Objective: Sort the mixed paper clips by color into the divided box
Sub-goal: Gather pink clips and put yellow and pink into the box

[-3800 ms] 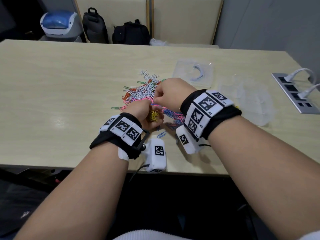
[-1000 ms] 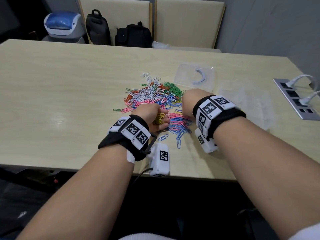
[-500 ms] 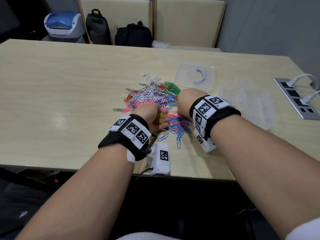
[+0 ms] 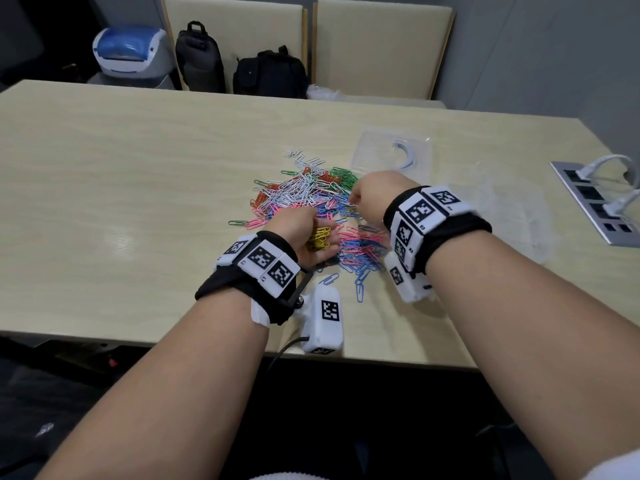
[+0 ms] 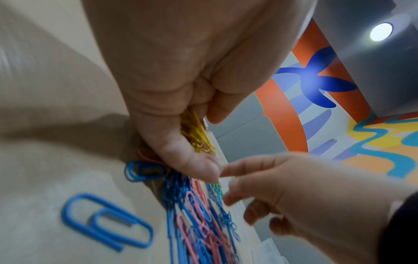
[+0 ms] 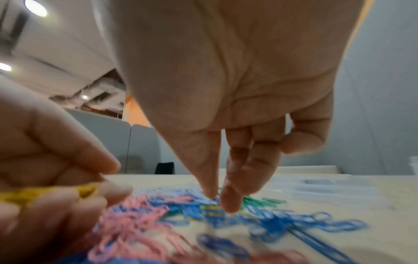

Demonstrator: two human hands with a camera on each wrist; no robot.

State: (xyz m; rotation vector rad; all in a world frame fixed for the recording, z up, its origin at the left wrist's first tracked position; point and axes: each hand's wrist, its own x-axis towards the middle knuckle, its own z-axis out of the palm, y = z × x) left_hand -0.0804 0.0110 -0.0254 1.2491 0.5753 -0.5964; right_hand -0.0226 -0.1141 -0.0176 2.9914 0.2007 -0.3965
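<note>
A mixed pile of colored paper clips (image 4: 304, 195) lies mid-table. My left hand (image 4: 313, 239) rests at its near edge, fingers curled round a bunch of yellow paper clips (image 5: 196, 135). My right hand (image 6: 218, 200) reaches down into the blue and yellow clips on the pile's right side. Its thumb and forefinger point straight down, with a small gap between the tips, and touch the clips; I see nothing lifted. The clear divided box (image 4: 512, 220) sits to the right of the pile, beyond my right wrist, and its contents are hard to make out.
A clear plastic lid (image 4: 391, 157) with a white curved piece lies behind the pile. A socket panel (image 4: 595, 202) with white plugs is set in the table's right side. Loose blue clips (image 4: 360, 289) lie near the front edge. Chairs and bags stand beyond the far edge.
My right hand has moved left and forward from the pile's near right edge onto its right side. The left hand has kept still with the yellow bunch.
</note>
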